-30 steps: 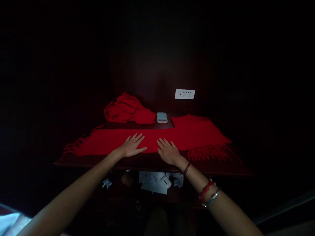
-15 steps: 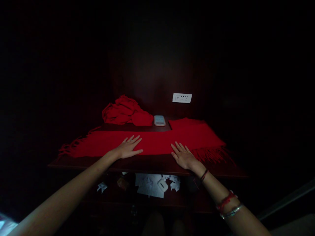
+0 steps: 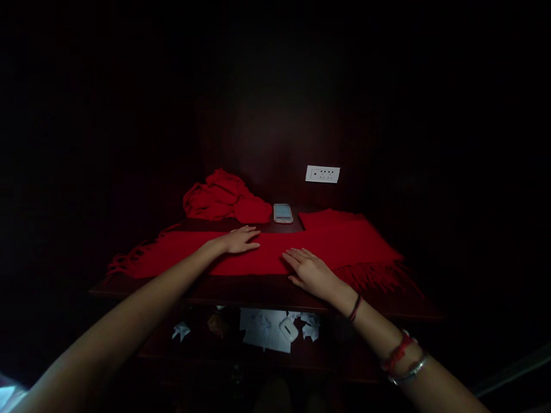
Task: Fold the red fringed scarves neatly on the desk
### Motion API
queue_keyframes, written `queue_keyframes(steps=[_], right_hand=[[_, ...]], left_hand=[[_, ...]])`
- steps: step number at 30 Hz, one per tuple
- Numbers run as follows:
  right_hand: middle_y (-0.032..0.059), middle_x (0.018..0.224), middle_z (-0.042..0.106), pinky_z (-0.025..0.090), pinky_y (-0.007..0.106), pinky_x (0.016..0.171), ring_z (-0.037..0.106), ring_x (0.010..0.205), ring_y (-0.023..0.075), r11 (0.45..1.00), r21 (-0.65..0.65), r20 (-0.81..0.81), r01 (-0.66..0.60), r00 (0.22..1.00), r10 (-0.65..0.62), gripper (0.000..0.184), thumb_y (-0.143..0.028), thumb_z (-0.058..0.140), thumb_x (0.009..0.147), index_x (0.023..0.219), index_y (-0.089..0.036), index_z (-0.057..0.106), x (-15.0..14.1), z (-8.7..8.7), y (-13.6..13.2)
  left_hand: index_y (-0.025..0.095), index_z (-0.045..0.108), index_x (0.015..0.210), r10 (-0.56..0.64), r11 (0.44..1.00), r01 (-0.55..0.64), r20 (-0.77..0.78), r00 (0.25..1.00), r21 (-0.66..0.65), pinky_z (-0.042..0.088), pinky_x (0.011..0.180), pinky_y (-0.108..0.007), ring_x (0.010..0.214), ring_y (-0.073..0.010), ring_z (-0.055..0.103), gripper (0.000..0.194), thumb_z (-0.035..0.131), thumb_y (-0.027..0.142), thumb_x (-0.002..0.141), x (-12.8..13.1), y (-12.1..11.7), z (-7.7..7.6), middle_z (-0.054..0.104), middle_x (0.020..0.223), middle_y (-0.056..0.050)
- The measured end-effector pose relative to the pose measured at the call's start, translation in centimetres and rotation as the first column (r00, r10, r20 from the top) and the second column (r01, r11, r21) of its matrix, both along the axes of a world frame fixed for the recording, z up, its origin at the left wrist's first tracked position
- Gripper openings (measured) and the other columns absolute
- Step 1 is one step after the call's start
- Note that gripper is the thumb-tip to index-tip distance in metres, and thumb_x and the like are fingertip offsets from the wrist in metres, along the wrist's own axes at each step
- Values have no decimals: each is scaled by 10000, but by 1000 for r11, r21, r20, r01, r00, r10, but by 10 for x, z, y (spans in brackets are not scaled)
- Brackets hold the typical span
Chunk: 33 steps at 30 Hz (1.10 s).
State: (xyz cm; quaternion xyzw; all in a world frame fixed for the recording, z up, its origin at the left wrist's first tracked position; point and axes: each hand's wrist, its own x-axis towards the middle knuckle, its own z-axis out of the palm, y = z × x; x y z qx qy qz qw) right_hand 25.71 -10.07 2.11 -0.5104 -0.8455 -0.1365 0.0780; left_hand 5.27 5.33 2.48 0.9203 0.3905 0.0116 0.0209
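Note:
A red fringed scarf (image 3: 271,255) lies spread along the dark wooden desktop (image 3: 253,289), with a tasselled end at the left and a folded-over part at the right whose fringe hangs toward the front edge. My left hand (image 3: 241,240) is over the scarf's middle, fingers apart and pointing right, near its back edge. My right hand (image 3: 310,272) is by the scarf's front edge, its fingers stretched over the cloth; whether the palm presses on it I cannot tell. Neither hand grips anything. Behind, a second red cloth (image 3: 228,201) sits in a crumpled heap.
A phone (image 3: 283,213) lies at the back between the heap and the folded part. A white socket plate (image 3: 322,174) is on the wall. On a lower shelf are a paper sheet (image 3: 267,338), a white earbud case (image 3: 288,330) and crumpled paper (image 3: 181,331).
My left hand has slid up and slightly right toward the scarf's back edge. My right hand moved rightward, then a little back left. The scarf looks nearly the same.

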Motion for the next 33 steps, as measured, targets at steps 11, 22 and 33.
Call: queue_keyframes(steps=[11,22,33], right_hand=[[105,787,600,419,272,598,567,718,183,997,-9,268,-76,961,75,172,-107,378,800,921,-114,501,-30,0,13],[103,779,598,397,265,552,559,690,182,995,-5,288,-97,953,94,159,-97,387,793,884,-113,516,-47,-3,18],[70,773,577,371,277,582,519,710,172,997,70,246,-37,969,19,138,-111,413,790,884,-127,513,-55,-7,18]], left_hand=[[285,175,1292,-83,993,85,25,996,-79,84,976,-427,1247,-199,71,602,164,589,774,26,22,-31,112,1372,-19],[141,455,1142,-77,996,84,235,969,-20,335,800,-247,928,-181,483,479,335,420,772,28,59,-19,543,1034,-83],[117,575,842,28,929,100,338,941,-355,301,498,-178,526,-87,405,290,520,309,633,24,87,-14,484,564,28]])
